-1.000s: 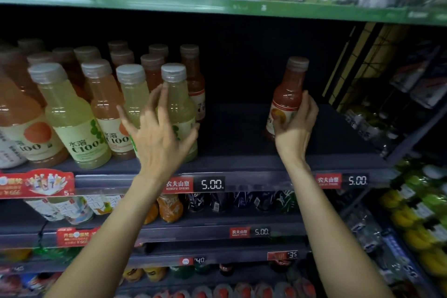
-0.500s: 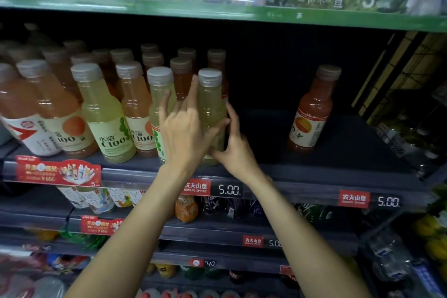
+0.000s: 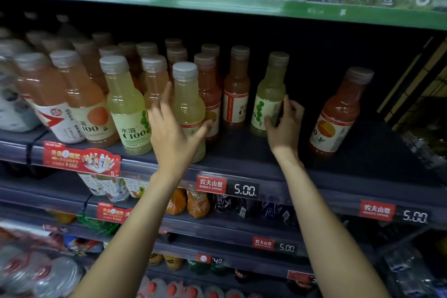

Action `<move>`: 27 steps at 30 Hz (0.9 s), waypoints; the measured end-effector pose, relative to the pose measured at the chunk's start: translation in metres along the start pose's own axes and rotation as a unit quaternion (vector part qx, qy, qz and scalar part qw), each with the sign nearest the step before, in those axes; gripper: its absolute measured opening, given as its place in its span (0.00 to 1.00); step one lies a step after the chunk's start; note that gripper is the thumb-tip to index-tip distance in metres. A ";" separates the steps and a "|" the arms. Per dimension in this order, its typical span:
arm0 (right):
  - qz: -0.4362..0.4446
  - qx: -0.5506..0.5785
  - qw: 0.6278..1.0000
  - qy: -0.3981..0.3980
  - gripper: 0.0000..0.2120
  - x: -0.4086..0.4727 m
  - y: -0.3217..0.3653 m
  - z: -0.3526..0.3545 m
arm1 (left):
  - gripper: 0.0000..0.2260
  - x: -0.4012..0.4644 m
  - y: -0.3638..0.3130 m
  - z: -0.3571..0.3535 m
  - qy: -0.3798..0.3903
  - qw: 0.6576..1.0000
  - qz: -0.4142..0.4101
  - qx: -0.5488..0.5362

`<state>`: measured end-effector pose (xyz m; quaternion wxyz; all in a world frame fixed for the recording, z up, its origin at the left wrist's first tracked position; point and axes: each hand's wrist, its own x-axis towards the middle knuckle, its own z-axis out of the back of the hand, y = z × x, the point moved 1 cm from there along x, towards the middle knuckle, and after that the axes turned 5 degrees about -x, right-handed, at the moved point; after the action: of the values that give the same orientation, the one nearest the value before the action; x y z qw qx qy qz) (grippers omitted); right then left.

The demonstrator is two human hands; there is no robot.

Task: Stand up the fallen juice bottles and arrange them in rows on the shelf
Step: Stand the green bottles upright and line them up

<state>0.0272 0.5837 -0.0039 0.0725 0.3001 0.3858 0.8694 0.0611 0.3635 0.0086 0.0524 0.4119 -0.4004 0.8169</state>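
Shelf mid-frame: bare dark deck right of center, open between two upright bottles. My left hand rests spread-fingered on a pale-green bottle at the front lip. Right hand curls round a second green bottle, center. One red bottle stands alone, right.

The price tag reads "NONGFU SPRING 5.00"; a bottle "C100".
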 end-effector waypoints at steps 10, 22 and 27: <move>0.084 0.126 0.963 0.221 0.35 -0.009 0.094 -0.045 | 0.36 -0.002 0.011 0.019 0.059 0.992 -0.035 -0.110; 0.040 0.101 0.986 0.126 0.38 -0.028 0.045 0.017 | 0.38 0.005 0.005 0.007 0.106 0.991 -0.086 0.016; 0.014 0.074 0.995 0.065 0.41 -0.035 0.024 0.063 | 0.37 0.009 -0.021 -0.033 0.164 0.983 -0.064 -0.048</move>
<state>0.0946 0.5934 0.0297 0.0132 0.2526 0.4486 0.8572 0.0428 0.3988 0.0167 0.1890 0.2946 -0.3978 0.8481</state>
